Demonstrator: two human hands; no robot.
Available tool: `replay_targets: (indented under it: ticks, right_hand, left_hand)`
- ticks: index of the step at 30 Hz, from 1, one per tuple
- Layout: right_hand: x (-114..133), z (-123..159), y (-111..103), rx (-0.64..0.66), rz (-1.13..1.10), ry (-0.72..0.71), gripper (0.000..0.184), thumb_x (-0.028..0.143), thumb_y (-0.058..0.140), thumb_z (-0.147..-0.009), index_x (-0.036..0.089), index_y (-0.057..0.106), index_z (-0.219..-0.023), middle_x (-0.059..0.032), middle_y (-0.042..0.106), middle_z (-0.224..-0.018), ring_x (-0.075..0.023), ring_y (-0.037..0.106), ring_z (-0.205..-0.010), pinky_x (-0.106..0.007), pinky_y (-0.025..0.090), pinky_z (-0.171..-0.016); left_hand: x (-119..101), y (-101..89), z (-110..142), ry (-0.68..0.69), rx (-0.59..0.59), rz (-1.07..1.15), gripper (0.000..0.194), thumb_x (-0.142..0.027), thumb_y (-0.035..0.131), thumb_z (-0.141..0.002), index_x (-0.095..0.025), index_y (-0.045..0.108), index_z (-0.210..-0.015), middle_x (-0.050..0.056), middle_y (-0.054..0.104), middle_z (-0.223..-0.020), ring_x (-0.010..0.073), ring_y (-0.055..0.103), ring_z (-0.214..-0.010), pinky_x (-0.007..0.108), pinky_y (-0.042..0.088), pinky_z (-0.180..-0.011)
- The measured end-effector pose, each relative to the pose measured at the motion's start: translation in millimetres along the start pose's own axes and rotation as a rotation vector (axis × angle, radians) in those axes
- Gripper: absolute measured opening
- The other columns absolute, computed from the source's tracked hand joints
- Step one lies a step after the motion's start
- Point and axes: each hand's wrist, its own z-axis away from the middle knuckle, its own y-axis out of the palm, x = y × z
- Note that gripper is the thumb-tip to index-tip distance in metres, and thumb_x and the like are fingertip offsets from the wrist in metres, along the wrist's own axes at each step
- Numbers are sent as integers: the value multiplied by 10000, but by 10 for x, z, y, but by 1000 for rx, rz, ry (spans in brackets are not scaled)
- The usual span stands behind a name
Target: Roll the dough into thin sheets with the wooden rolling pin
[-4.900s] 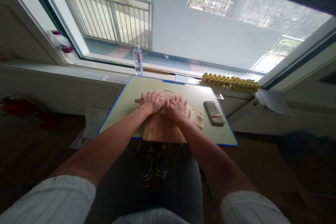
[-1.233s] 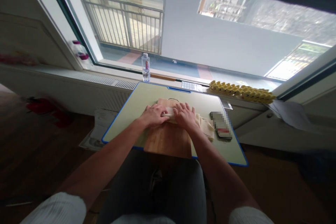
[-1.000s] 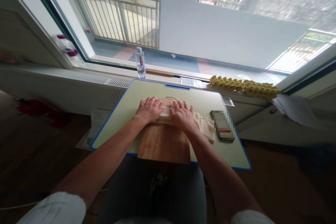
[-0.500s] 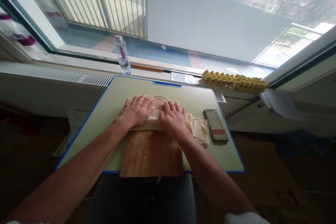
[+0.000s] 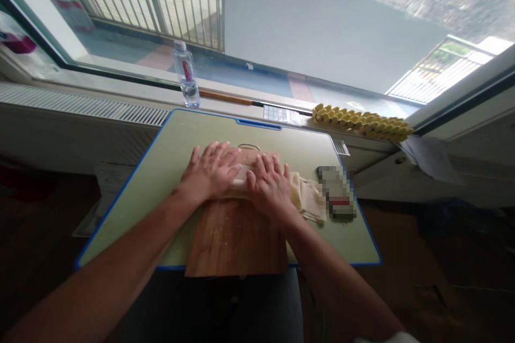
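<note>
My left hand lies flat, fingers spread, on the left part of a pale sheet that looks like dough. My right hand rests palm down on the same strip, further right, its fingers pointing away from me. Between the hands shows a whitish, roll-like length; whether it is rolled dough or a pin cannot be made out. All this lies across a wooden cutting board with a metal handle loop at its far end. The sheet's folded right end hangs beyond the board onto the table.
The board lies on a small light-green table with a blue rim. A phone-like blurred object is at its right. On the sill stand a water bottle, a wooden-handled stick and yellow egg trays.
Both hands remain flat on the pale strip, with the right fingers slightly more spread. The view has shifted a little; the things on the table keep their places.
</note>
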Motion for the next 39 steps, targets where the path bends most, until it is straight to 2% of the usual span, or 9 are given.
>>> replay_targets:
  ticks: [3, 7, 12, 20, 25, 28, 31, 34, 39]
  right_hand:
    - [-22, -142, -6, 17, 0, 21, 647, 460, 378, -1104, 147, 436, -1666, -118, 415, -1731, -365, 334, -1605, -617, 258, -1299]
    - [-15, -143, -19, 33, 11, 40, 654, 445, 386, -1093, 147, 423, -1674, -115, 410, -1735, -350, 335, -1606, -596, 273, -1299]
    - [26, 19, -30, 21, 52, 28, 619, 429, 347, -1115, 151, 456, -1657, -117, 408, -1736, -345, 302, -1624, -589, 239, -1309]
    - [63, 249, -42, 29, 42, 22, 625, 432, 306, -1119, 140, 473, -1646, -108, 430, -1724, -340, 330, -1612, -584, 271, -1298]
    - [32, -3, -30, 33, 47, 50, 640, 409, 316, -1088, 163, 442, -1666, -96, 408, -1738, -344, 320, -1613, -616, 268, -1297]
    - [2, -204, -48, 57, 29, 51, 664, 424, 338, -1068, 159, 428, -1670, -97, 406, -1740, -343, 353, -1589, -604, 301, -1287]
    - [-6, -276, -65, 64, 26, 63, 680, 424, 353, -1057, 153, 408, -1679, -102, 403, -1741, -344, 370, -1576, -589, 319, -1281]
    - [16, -197, -63, 35, 55, 68, 672, 407, 363, -1058, 150, 411, -1677, -115, 409, -1736, -347, 372, -1580, -586, 310, -1283]
    - [83, 101, -37, -19, 82, 59, 623, 378, 337, -1090, 137, 456, -1652, -138, 420, -1726, -358, 338, -1606, -623, 270, -1286]
  left_hand:
    - [17, -42, -152, 5, 71, -21, 659, -556, 276, -1095, -294, 423, -1681, 96, 321, -1790, 338, 295, -1640, 676, 190, -1315]
    - [14, -60, -162, -6, 109, -26, 668, -557, 245, -1100, -297, 386, -1698, 89, 293, -1801, 341, 275, -1649, 683, 181, -1314]
    - [-27, -32, -8, -28, 81, -30, 651, -553, 262, -1098, -327, 393, -1694, 70, 308, -1797, 331, 291, -1643, 668, 168, -1321]
    - [-120, -37, 310, -51, 21, -22, 620, -500, 281, -1098, -326, 437, -1672, 69, 336, -1786, 316, 325, -1628, 629, 183, -1328]
    - [-75, -29, 108, -57, 52, 15, 633, -517, 280, -1088, -331, 424, -1676, 71, 341, -1784, 326, 320, -1628, 667, 192, -1317]
    - [-33, -43, -88, -42, 87, 36, 657, -518, 304, -1073, -300, 415, -1682, 95, 342, -1781, 348, 322, -1622, 696, 205, -1303]
    - [-20, -63, -165, -45, 99, 58, 659, -498, 307, -1067, -287, 420, -1680, 105, 343, -1779, 354, 329, -1617, 706, 211, -1296]
    - [-45, -81, -97, -50, 94, 63, 656, -489, 304, -1063, -289, 428, -1675, 102, 353, -1775, 349, 337, -1611, 701, 212, -1294]
    - [-134, -78, 184, -76, 57, 57, 643, -463, 279, -1066, -289, 459, -1659, 81, 371, -1770, 324, 345, -1612, 662, 211, -1306]
